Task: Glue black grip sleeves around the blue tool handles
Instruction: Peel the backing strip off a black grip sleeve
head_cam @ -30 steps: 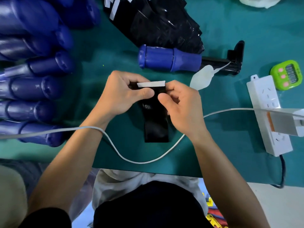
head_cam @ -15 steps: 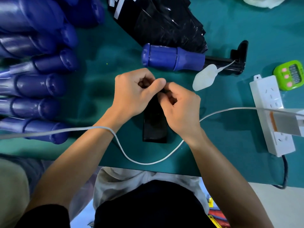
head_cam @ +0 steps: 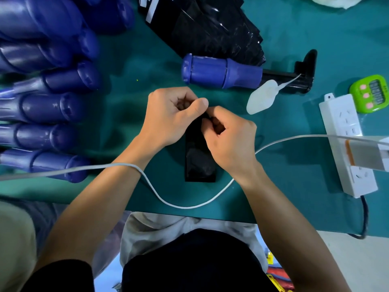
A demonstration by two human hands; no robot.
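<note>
A flat black grip sleeve lies lengthwise on the green table mat in front of me. My left hand and my right hand meet at its far end, fingers curled, both pinching that end; the end itself is hidden under my fingers. Just beyond my hands a blue tool handle lies on its side on a black holder. A white glue applicator rests beside it.
Several blue handles are stacked at the left. A pile of black sleeves lies at the back. A white power strip and a green timer sit at the right. A white cable loops across the near edge.
The white strip visible at the sleeve's far end a second ago is now hidden under my fingers. Both hands have closed together over that end.
</note>
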